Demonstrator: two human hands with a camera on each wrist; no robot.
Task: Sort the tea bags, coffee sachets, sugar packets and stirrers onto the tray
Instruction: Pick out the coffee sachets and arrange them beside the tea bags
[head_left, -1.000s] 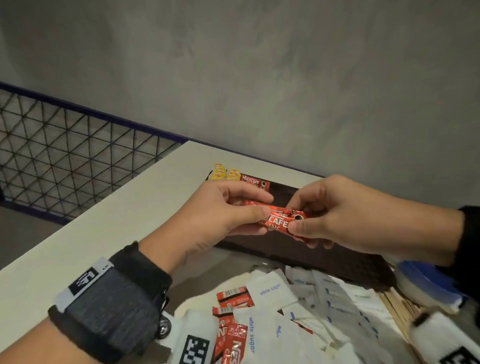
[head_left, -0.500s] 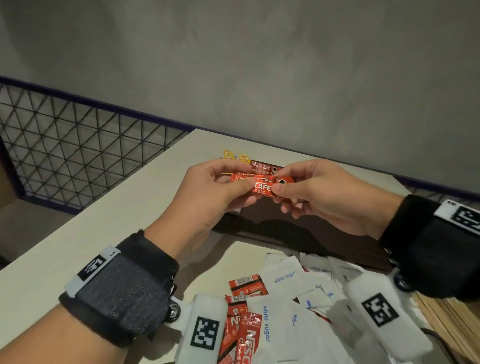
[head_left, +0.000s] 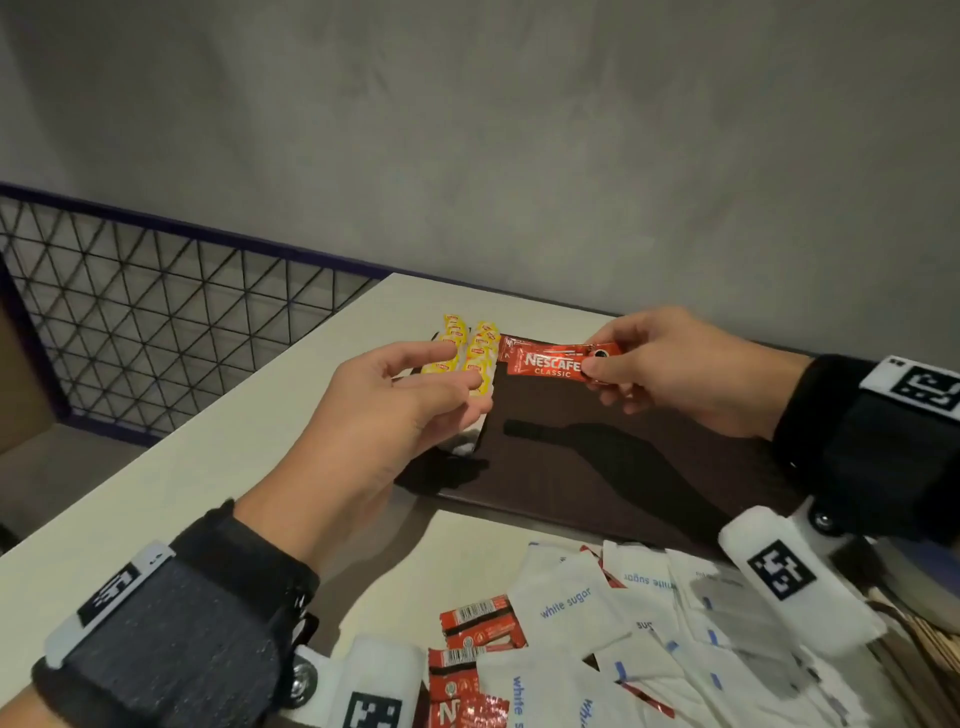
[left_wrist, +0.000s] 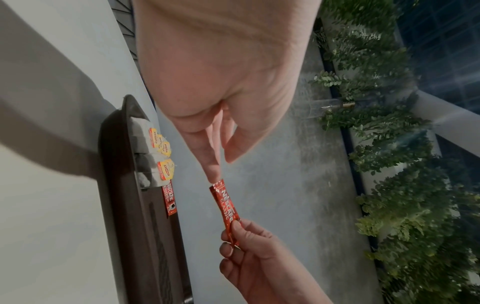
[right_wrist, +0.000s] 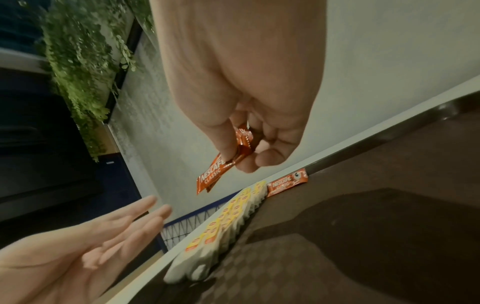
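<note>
Red Nescafé sachet held level above dark tray; yellow-tagged tea bags rowed at its left end

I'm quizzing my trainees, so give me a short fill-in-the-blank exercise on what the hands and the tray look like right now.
1. The coffee sachet in the air is pinched by the ____ hand.
2. The left hand holds ____.
3. The yellow-tagged tea bags lie on the ____.
4. The sugar packets are printed "white ____".

Missing: right; nothing; tray; sugar

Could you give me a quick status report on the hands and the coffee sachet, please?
Right hand pinches Nescafe sachet above the tray. Left hand open, holding nothing. Tea bags and one sachet on tray. Nothing in the way.
</note>
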